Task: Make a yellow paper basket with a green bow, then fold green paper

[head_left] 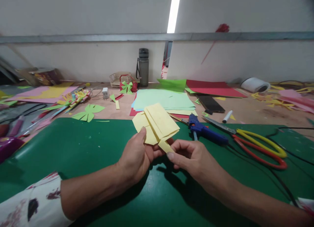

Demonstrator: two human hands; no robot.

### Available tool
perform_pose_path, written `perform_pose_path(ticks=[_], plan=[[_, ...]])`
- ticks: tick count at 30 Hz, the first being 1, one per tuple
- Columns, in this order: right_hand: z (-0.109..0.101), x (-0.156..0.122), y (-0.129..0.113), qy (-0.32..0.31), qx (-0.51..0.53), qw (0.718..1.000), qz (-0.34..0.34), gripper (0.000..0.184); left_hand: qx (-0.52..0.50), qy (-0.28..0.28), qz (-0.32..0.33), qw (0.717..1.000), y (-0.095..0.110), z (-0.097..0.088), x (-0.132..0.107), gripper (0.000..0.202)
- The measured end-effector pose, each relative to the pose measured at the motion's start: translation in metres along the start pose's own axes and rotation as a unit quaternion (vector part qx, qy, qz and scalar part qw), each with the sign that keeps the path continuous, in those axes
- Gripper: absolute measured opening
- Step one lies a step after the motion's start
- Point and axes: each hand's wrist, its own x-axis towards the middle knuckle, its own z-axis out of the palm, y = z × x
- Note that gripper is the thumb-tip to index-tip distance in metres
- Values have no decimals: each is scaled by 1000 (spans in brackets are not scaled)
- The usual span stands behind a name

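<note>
**Folded yellow paper held above the green mat**

The green mat (73, 148) is cut off at both sides. Just above it, near its far edge, both hands hold the folded yellow paper (159, 122). The left hand (133, 158) is closed on the paper's lower left part, thumb on top and the other fingers hidden behind. The right hand (193, 158) pinches a small flap at the bottom. The paper's lower edge is covered by the hands. The blue glue gun (206, 131) lies just to the right.

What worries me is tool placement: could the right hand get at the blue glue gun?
Probably yes: the glue gun lies just beyond the right hand, nothing between, though the hand holds folded yellow paper.
</note>
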Motion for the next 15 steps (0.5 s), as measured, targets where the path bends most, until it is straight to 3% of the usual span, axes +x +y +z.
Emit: perform_pose_path(ticks=[6,15], plan=[[-1,6,2,-3,-29,999,-27,32,-32,12,14,999,-3,6,2,41],[0,13,7,32,46,998,25,30,-59,30,34,997,-8,15,4,46]])
